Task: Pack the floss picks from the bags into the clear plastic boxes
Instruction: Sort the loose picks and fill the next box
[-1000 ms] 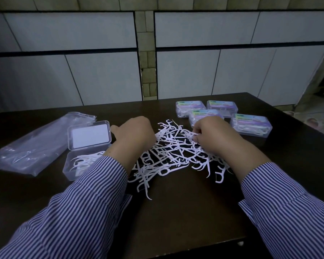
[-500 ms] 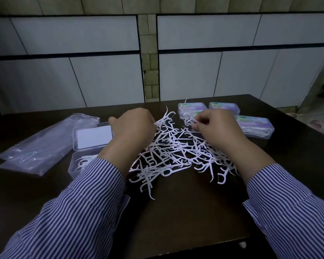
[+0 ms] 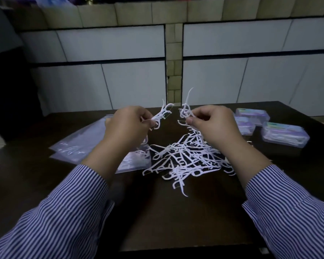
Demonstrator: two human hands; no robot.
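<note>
A small bunch of floss picks (image 3: 162, 116) is pinched between the curled fingers and thumb of the left hand (image 3: 127, 126), raised above the dark table (image 3: 176, 221). A second bunch (image 3: 185, 113) is gripped in the curled fingers of the right hand (image 3: 213, 126), one pick standing up out of it. The two bunches are held close together but apart. Below them, a loose pile of picks (image 3: 183, 161) is spread on the table between the wrists. Bare tabletop is seen in front of the pile, toward the near edge. Three closed clear boxes (image 3: 284, 136) are set near the far right edge, one partly covered by the right hand. Flat plastic bags (image 3: 77, 143) lie at the left, and an open box (image 3: 137, 161) is largely hidden behind the left forearm, so its contents are hard to make out
</note>
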